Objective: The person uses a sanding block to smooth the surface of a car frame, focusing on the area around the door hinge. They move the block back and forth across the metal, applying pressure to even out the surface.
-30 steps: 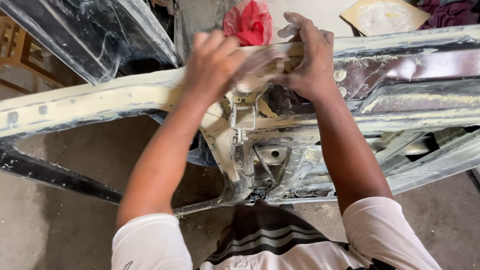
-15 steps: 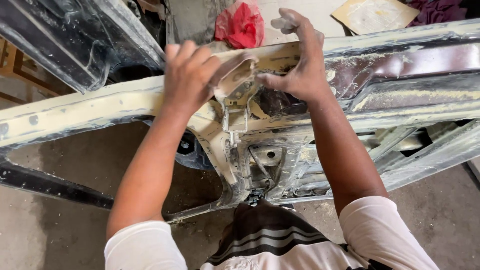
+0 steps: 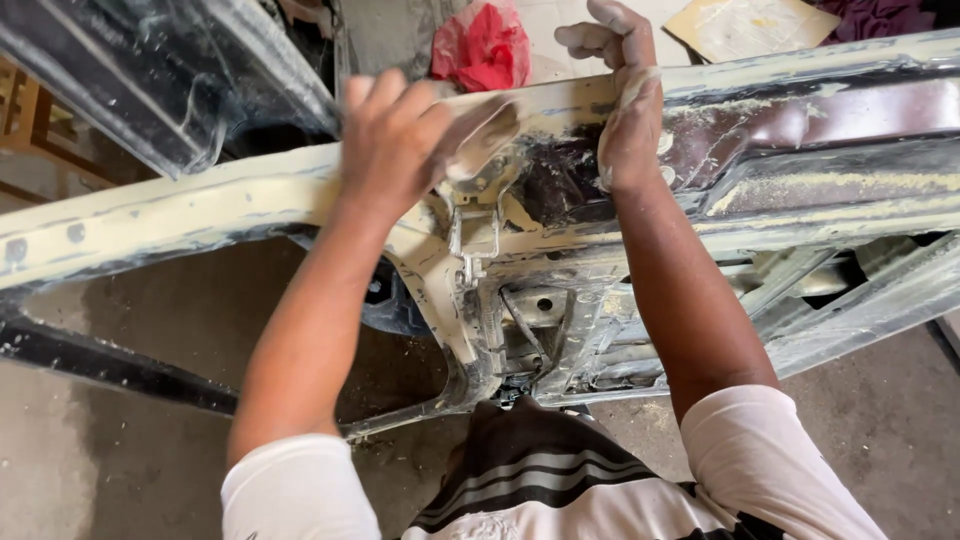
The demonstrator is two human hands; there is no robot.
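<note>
Left hand: the left hand (image 3: 390,140) presses flat on the top edge of the car door frame (image 3: 200,205), fingers bent over a pale, blurred piece of what looks like sanding paper (image 3: 480,135); the grip itself is hard to make out.
Right hand: the right hand (image 3: 628,110), dusted white, clasps the frame's upper rail, fingers hooked over the far side.
Door frame: lies across the view, coated in cream filler, dark maroon paint (image 3: 800,125) showing beside the right hand.
Behind: red rag (image 3: 485,45), cardboard sheet (image 3: 750,25).
Below: concrete floor (image 3: 120,450), striped shirt (image 3: 540,490).
</note>
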